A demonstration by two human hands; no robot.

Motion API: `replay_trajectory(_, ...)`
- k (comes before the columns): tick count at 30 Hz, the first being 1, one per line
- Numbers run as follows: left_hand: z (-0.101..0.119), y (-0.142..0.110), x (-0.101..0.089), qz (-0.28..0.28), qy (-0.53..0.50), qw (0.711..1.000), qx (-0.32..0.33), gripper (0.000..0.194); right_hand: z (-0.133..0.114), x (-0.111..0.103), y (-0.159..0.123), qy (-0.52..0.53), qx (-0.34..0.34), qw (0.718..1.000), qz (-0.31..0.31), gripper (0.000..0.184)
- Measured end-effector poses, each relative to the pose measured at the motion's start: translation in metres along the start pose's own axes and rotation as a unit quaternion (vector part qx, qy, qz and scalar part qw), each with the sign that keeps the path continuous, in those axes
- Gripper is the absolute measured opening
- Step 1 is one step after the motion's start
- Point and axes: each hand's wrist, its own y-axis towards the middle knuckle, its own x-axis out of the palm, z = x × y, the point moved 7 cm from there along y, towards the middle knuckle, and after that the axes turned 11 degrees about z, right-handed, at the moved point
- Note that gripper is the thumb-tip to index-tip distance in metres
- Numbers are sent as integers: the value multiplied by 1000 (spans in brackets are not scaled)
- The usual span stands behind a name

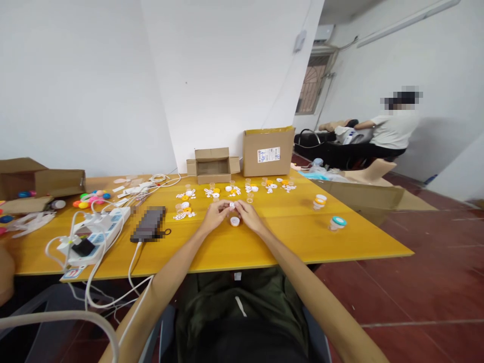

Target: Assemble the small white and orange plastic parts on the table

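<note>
Small white piece, held in two hands above a wooden surface

Item: one small white piece (232, 205), between the fingertips of the left hand (216, 215) and right hand (248, 217); fingers of both drawn narrow upon it.
Just below: white-rimmed cup (235, 222), contents too small to tell.
Progress, as judged: partial. Two tubs at the right, a white-and-orange-topped tub (320, 200) and a teal-topped tub (339, 221), look assembled. Left over: groups of loose white pieces (184, 216), orange rings (187, 210) and a clear cup (250, 198), spread along the surface (280, 242).
Containers beyond: small open carton (214, 178), flaps out; larger carton (266, 159), labelled, inside not visible; left-hand open box (60, 182), blue and pink balls (24, 194) at its mouth.
</note>
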Motion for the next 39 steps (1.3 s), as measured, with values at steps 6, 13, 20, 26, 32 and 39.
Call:
replay_trajectory(6, 4, -1, 2, -20, -25, 999, -8, 37, 0, 0, 0, -8, -5, 1000, 1, 54)
replay_trajectory(13, 4, -3, 4, -21, -79, 996, -32, 39, 1, 0, 0, 11, 14, 1000, 1, 59)
replay_trajectory(20, 2, -3, 6, -22, -89, 994, -53, 37, 0, 1, -1, 60, 51, 997, -4, 59)
replay_trajectory(26, 2, -3, 5, -21, -83, 995, -49, 36, -6, 3, -1, 99, 74, 992, 4, 65)
replay_trajectory(32, -4, -2, 7, -13, -42, 999, -31, 32, 0, 2, -1, 147, 135, 980, 23, 66)
replay_trajectory(39, 1, -4, 2, 45, 79, 996, 24, 16, 17, -21, -2, 178, 168, 956, 164, 57)
